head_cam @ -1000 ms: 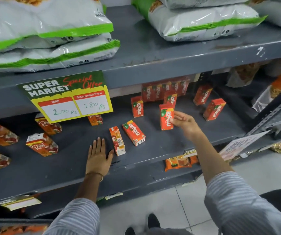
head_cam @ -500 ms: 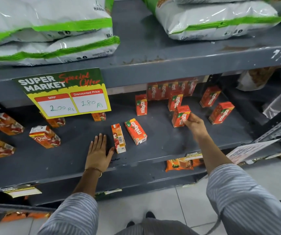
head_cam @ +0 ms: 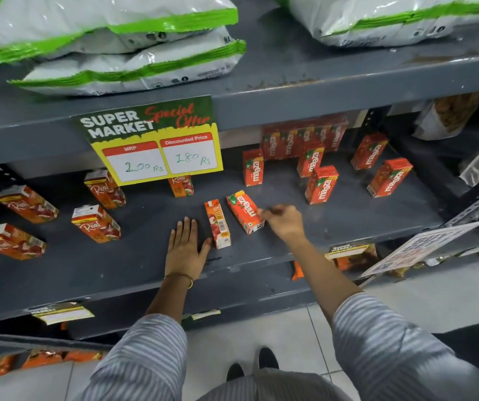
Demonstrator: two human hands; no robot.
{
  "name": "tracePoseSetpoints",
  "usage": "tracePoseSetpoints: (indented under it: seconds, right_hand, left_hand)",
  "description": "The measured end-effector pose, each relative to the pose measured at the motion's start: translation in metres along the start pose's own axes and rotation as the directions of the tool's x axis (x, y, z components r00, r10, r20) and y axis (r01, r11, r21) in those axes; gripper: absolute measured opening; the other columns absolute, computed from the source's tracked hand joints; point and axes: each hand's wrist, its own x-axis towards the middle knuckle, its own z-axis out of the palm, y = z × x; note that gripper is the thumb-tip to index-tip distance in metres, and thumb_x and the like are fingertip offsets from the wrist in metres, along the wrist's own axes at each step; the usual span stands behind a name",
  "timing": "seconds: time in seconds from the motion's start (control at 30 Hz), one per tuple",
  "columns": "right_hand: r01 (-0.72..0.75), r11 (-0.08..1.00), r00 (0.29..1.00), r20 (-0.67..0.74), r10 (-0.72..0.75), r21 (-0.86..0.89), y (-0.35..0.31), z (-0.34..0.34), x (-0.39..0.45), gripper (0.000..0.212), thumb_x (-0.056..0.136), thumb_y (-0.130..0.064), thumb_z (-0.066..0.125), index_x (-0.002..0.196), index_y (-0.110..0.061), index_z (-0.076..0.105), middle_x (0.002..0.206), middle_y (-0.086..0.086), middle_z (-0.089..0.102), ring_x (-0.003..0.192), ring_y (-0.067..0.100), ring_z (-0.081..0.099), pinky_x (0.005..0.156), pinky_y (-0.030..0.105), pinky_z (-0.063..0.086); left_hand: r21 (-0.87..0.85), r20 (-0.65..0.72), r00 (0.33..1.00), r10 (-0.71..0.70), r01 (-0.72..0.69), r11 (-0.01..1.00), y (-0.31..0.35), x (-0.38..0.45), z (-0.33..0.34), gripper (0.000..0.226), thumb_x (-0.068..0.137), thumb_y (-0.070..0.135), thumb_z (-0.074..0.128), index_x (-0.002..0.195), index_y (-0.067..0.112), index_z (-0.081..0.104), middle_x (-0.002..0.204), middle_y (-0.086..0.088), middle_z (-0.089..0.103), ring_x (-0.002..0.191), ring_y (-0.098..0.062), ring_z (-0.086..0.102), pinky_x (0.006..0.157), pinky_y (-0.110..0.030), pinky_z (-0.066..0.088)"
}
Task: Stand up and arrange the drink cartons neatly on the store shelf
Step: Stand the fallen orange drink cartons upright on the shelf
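Observation:
On the grey middle shelf (head_cam: 348,224) an orange Maaza carton (head_cam: 244,211) lies flat beside a slimmer Real carton (head_cam: 218,224), also flat. My right hand (head_cam: 284,224) is at the Maaza carton's right edge, its blurred fingers just touching it and not wrapped around it. My left hand (head_cam: 184,247) rests flat and open on the shelf, thumb against the Real carton. Upright Maaza cartons stand behind: one in the middle (head_cam: 321,185), one to the left (head_cam: 253,167), two at the right (head_cam: 388,178). A back row of Maaza cartons (head_cam: 304,140) lines the rear.
Several Real cartons (head_cam: 96,224) lie tipped on the shelf's left half. A price sign (head_cam: 151,143) hangs from the upper shelf, hiding part of one carton. White and green sacks (head_cam: 134,62) sit above. A slanted metal brace (head_cam: 475,201) and snack bags close the right side.
My right hand let go of the Maaza carton, which now stands in the middle, and moved left and forward to the flat Maaza carton. My left hand stayed put.

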Motion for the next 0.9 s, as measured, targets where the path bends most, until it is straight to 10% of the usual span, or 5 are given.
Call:
tracePoseSetpoints:
  seconds: [0.23, 0.5, 0.67, 0.9]
  right_hand:
    - [0.075, 0.902, 0.993, 0.111, -0.03, -0.424, -0.023, 0.025, -0.018, 0.065, 0.069, -0.034, 0.077, 0.12, -0.002, 0.051, 0.126, 0.016, 0.051, 0.116, 0.032, 0.053, 0.096, 0.036, 0.046]
    - [-0.02, 0.981, 0.986, 0.157, 0.052, -0.195, -0.026, 0.017, -0.018, 0.077, 0.068, -0.022, 0.082, 0.129, -0.002, 0.039, 0.129, 0.011, 0.054, 0.123, 0.029, 0.05, 0.098, 0.036, 0.042]
    - [-0.019, 0.999, 0.984, 0.18, 0.014, 0.028, -0.017, 0.015, -0.007, 0.025, 0.083, -0.032, 0.067, 0.074, -0.009, 0.062, 0.11, 0.016, 0.07, 0.09, 0.022, 0.063, 0.094, 0.04, 0.051]
    - [-0.195, 0.949, 0.901, 0.427, 0.074, 0.247, -0.015, -0.009, -0.006, 0.026, 0.084, -0.022, 0.067, 0.101, -0.001, 0.063, 0.099, 0.011, 0.068, 0.093, 0.019, 0.064, 0.087, 0.031, 0.053]
  left_hand:
    - [-0.014, 0.007, 1.0, 0.002, -0.002, 1.0, 0.0, 0.0, 0.0, 0.065, 0.096, 0.045, 0.028, 0.147, 0.011, 0.007, 0.159, -0.009, 0.005, 0.147, -0.024, 0.001, 0.12, -0.036, -0.002]
    - [-0.043, 0.004, 1.0, 0.002, -0.002, 0.999, -0.001, 0.0, 0.0, 0.065, 0.096, 0.045, 0.029, 0.147, 0.011, 0.008, 0.159, -0.009, 0.006, 0.147, -0.024, 0.001, 0.121, -0.036, -0.001]
    - [-0.029, 0.006, 1.0, 0.012, -0.011, 1.0, -0.002, -0.001, 0.0, 0.069, 0.094, 0.052, 0.021, 0.147, 0.01, 0.007, 0.159, -0.01, 0.006, 0.147, -0.024, 0.001, 0.12, -0.036, -0.002]
    - [-0.012, 0.007, 1.0, 0.002, -0.002, 1.0, -0.003, 0.0, 0.002, 0.079, 0.086, 0.061, 0.009, 0.147, 0.011, 0.007, 0.159, -0.009, 0.006, 0.147, -0.024, 0.002, 0.12, -0.035, -0.002]
